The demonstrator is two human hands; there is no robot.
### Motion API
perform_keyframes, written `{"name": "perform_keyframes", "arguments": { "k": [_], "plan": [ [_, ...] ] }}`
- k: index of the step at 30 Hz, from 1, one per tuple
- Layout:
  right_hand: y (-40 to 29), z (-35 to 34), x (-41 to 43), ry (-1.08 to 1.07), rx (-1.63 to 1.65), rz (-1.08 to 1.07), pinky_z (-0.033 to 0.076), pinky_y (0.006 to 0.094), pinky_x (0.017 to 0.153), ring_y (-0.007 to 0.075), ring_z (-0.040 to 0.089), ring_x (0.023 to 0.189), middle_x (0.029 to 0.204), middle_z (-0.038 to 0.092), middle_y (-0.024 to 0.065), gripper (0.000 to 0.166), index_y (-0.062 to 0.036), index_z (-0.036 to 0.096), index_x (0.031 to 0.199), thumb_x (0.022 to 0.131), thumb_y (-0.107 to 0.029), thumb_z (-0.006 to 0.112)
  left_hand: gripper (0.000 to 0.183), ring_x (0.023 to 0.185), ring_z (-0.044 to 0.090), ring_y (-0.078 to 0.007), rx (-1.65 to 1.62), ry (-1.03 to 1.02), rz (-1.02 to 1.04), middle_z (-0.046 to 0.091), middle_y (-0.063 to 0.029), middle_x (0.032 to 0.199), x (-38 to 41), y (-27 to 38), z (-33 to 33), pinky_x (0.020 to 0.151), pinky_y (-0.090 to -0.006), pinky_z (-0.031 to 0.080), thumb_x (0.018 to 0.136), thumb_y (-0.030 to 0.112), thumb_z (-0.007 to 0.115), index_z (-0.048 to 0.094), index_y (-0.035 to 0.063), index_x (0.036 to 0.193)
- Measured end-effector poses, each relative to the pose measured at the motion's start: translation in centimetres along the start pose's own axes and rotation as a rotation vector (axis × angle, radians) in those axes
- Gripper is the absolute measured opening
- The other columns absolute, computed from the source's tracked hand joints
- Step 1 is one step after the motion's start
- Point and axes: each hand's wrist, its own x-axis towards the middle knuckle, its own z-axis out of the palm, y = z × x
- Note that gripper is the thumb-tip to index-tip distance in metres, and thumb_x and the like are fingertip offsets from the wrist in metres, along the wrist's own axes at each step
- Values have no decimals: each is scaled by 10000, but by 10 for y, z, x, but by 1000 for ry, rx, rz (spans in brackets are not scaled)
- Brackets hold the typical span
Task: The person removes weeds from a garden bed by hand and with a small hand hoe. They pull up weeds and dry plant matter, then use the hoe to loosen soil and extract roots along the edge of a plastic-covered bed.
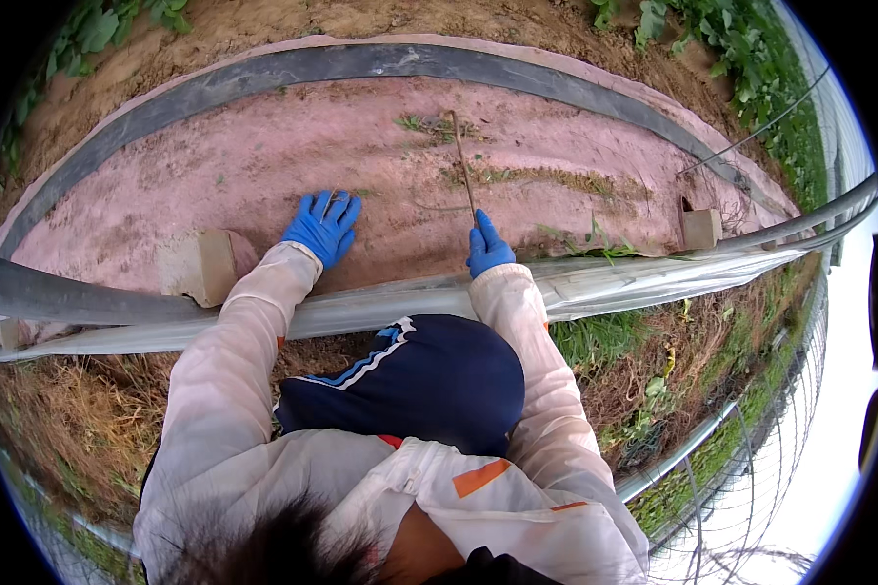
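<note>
My left hand [324, 225], in a blue glove, rests with its fingers somewhat spread on the dirty pink ground sheet [263, 161]. A thin dry stalk shows among its fingers; whether they grip it I cannot tell. In a matching blue glove, my right hand [491, 246] is closed around the near end of a thin brown stick [462, 157], index finger stretched along it. The stick points away from me over the sheet, its far end beside some small green weeds [411, 122] and soil crumbs. More loose dirt [571, 179] lies to its right.
A concrete block [208, 267] stands by my left forearm, a smaller block [701, 228] at the right. A dark flat hose [380, 61] curves along the sheet's far side. Rolled clear plastic film [424, 300] and a grey pipe [80, 292] run along the near edge. Leafy plants [768, 110] grow beyond.
</note>
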Motion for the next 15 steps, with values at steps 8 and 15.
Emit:
{"name": "perform_keyframes", "arguments": {
  "k": [8, 15],
  "plan": [
    [33, -8, -20, 56, -14, -186, 470, 360, 794, 295, 618, 926, 982, 630, 196, 376, -185, 494, 1264, 891, -227, 498, 561, 1148, 404, -322, 16, -15, 5, 426, -128, 1282, 2, 0, 1, 944, -473, 306, 830, 360, 488, 377, 106, 1318],
    [-20, -40, -43, -28, 40, -70, 411, 249, 448, 89, 488, 474, 598, 503, -3, 372, -173, 504, 1270, 903, -239, 512, 552, 1146, 405, -326, 21, -37, 4, 419, -128, 1300, 1, 1, 1, 944, -471, 305, 839, 356, 476, 374, 109, 1321]
  ]
}}
